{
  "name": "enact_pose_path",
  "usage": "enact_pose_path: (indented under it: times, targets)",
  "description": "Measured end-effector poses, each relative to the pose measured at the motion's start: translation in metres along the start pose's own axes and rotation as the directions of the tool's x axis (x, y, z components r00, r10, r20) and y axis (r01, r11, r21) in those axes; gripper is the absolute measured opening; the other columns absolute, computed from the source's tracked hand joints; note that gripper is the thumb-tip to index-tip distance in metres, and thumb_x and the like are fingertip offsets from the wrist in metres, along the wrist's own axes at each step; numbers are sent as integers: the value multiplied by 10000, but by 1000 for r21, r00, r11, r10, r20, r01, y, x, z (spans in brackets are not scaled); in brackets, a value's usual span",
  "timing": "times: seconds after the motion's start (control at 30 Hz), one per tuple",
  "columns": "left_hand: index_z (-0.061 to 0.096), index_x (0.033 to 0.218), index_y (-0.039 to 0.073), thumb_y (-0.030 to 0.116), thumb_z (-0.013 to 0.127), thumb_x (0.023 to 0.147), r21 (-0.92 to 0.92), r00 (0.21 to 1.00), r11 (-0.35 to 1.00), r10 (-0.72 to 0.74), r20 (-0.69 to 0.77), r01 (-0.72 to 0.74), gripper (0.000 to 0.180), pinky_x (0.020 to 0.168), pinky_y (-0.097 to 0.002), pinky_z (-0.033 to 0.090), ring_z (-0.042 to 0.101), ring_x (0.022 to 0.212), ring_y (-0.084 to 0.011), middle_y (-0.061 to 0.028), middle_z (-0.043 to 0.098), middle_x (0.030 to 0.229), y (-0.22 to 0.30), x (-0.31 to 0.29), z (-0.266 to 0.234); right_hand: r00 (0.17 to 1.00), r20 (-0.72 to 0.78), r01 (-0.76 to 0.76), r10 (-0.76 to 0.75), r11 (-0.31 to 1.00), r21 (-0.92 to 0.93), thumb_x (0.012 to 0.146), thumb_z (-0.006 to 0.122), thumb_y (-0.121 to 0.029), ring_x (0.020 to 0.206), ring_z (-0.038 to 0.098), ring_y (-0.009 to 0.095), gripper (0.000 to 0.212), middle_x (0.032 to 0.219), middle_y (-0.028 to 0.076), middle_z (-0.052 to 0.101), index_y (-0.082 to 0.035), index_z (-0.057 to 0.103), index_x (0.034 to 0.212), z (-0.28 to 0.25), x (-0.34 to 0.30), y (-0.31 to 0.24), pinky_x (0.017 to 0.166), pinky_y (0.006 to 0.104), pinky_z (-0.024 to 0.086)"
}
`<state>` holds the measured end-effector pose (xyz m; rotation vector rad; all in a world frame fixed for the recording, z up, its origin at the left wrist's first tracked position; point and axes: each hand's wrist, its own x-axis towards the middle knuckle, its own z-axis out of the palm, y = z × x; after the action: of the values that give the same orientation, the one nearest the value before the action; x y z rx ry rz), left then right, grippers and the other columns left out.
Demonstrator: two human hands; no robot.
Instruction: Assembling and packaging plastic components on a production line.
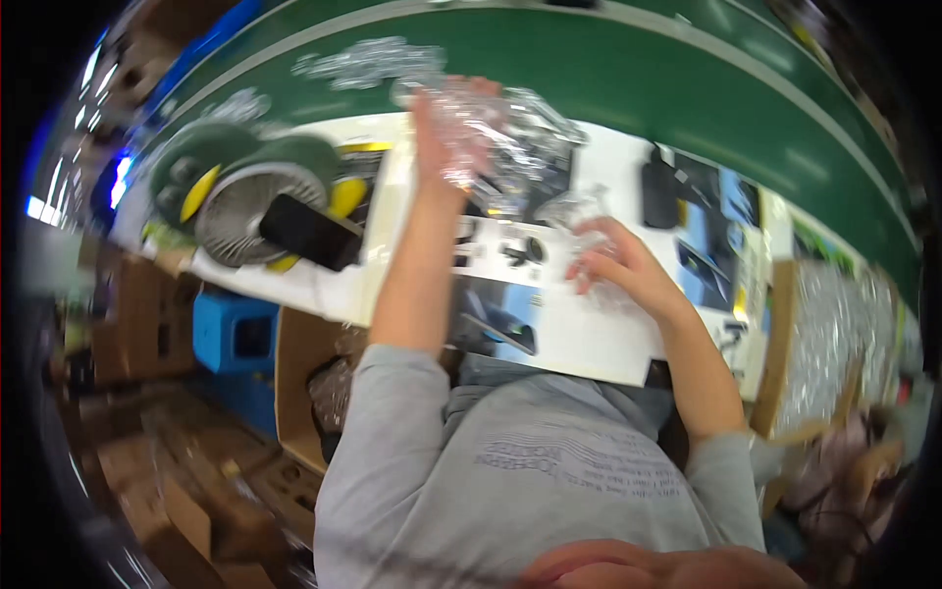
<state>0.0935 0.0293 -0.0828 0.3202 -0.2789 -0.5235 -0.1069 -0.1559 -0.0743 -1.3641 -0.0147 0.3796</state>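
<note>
A crumpled bundle of clear plastic bags covers much of my left hand, which reaches to the far side of the work surface and grips the bundle. Its fingertips show only partly through the shiny film. Closer to me, my right hand has its fingers curled on a smaller piece of clear plastic; motion blurs both. Beneath my hands lie white printed sheets with pictures on them. Just beyond my right hand is a flat black object with a thin end.
At left, a dark phone rests on a round fan with a grey grille and yellow parts. More clear plastic lies on the green table. A blue stool and cardboard boxes stand lower left; a plastic-lined carton is at right.
</note>
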Motion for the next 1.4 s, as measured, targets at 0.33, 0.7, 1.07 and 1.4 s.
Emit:
enact_pose_path:
  times: [0.33, 0.7, 1.07, 1.4]
  targets:
    - [444, 1147, 63, 481, 454, 849, 8, 995, 996, -85, -45, 85, 514, 914, -484, 386, 460, 1101, -329, -153, 487, 1124, -23, -4, 20, 996, -31, -88, 89, 995, 54, 824, 626, -267, 566, 567, 121, 332, 727, 80, 576, -11, 476, 973, -5, -6, 0, 541, 265, 500]
    - [424, 1175, 47, 474, 513, 819, 69, 996, 993, -91, -20, 92, 564, 931, -501, 371, 452, 1110, -353, -184, 481, 1134, -28, -10, 19, 995, -18, -102, 103, 994, 41, 833, 600, -195, 612, 567, 115, 307, 736, 69, 565, -13, 477, 1047, -3, -4, 3, 546, 261, 500]
    - [444, 1153, 74, 441, 503, 831, 52, 990, 992, -117, 81, 113, 491, 942, -517, 372, 502, 1063, -330, -159, 523, 1099, -27, -13, 39, 998, -27, -50, 49, 998, -35, 793, 658, -170, 590, 561, 104, 334, 738, 74, 565, -17, 477, 1028, -1, -8, -11, 534, 237, 483]
    - [401, 1189, 74, 318, 628, 751, 534, 954, 819, 52, 296, -210, 550, 947, -453, 382, 504, 1074, -330, -187, 523, 1100, -30, -48, 123, 925, -230, 105, -301, 787, -608, 544, 783, -211, 887, 586, 172, 673, 967, 69, 612, -15, 501, 1122, -2, -19, -1, 791, 295, 448]
